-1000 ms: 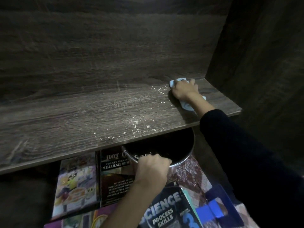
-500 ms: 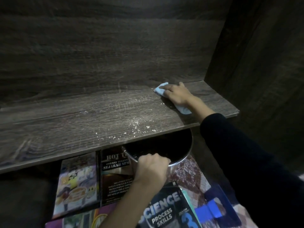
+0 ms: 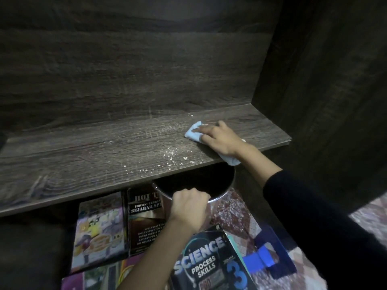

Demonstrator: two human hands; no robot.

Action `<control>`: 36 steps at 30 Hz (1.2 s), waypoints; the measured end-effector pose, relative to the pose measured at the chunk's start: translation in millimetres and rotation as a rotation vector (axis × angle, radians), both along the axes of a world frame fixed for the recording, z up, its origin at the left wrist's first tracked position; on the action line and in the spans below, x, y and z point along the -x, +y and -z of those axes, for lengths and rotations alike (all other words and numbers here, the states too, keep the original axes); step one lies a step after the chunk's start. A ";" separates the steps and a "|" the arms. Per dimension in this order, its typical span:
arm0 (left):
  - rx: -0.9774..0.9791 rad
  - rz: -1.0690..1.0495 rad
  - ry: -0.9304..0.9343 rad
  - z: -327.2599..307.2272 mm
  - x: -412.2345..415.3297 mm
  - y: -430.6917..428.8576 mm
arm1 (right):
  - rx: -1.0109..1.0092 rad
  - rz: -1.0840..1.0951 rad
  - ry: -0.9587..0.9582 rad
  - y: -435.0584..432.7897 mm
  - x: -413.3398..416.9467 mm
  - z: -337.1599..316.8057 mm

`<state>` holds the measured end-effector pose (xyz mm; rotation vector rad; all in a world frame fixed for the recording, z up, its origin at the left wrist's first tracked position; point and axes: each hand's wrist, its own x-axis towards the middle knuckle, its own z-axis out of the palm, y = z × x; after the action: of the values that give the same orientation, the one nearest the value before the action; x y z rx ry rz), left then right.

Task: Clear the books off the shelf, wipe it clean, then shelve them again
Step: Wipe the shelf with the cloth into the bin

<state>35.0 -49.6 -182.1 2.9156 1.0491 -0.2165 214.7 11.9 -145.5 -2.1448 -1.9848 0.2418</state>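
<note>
Dark wood-grain shelf (image 3: 83, 160) spanning the view, back panel behind, side panel closing its right end. Below the front edge at the left, flat on the floor: cartoon-covered book (image 3: 98, 231), then black book (image 3: 144, 222) lettered "SEJARAH", side by side. Just right of these, left hand (image 3: 188, 208), fingers curled over the near rim of a metal pot (image 3: 201, 181) and clamped on it. Pot just under the shelf's front edge, its far side tucked beneath the board. Above the pot, white crumbs (image 3: 169, 156) strewn near the front edge. Lower down, "SCIENCE PROCESS SKILLS" book (image 3: 209, 266) beside the left forearm. Toward the shelf's right end, pale blue cloth (image 3: 193, 133) lying on the board, pressed down by the right hand (image 3: 219, 139), fingers stretched out and spread on top rather than wrapped round it. Cloth's tail hanging over the front edge under the wrist. Black sleeve (image 3: 314, 216) on that arm. Farthest right, blue flat item (image 3: 272, 260), kind unclear, on the patterned floor covering (image 3: 234, 216).
</note>
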 end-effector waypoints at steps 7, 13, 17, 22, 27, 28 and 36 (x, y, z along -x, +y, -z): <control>0.014 0.008 -0.031 -2.3 1.6 -3.0 | -0.303 0.194 0.402 -33.6 -4.1 -19.3; -0.004 0.017 -0.034 -0.1 -0.9 -1.0 | -0.065 0.488 0.001 -21.7 -55.9 -6.6; -0.027 0.020 -0.024 2.0 -1.4 0.5 | -0.026 0.490 -0.214 -10.8 -43.4 4.2; -0.031 0.015 -0.021 2.4 1.7 -0.1 | -0.038 0.381 -0.303 -14.8 -23.6 10.9; -0.054 -0.002 -0.045 1.5 2.7 -0.2 | -0.043 0.285 -0.320 -27.8 7.4 9.0; -0.058 -0.003 -0.048 1.4 2.8 -0.5 | -0.045 0.263 -0.317 -31.0 12.5 8.4; -0.059 0.012 -0.007 -0.9 5.9 -4.8 | -0.128 0.103 -0.247 -55.9 37.4 19.2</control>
<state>29.1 -54.5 -181.1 2.9728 1.0551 -0.1791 177.4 -44.0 -164.7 -2.2778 -1.9437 -0.1715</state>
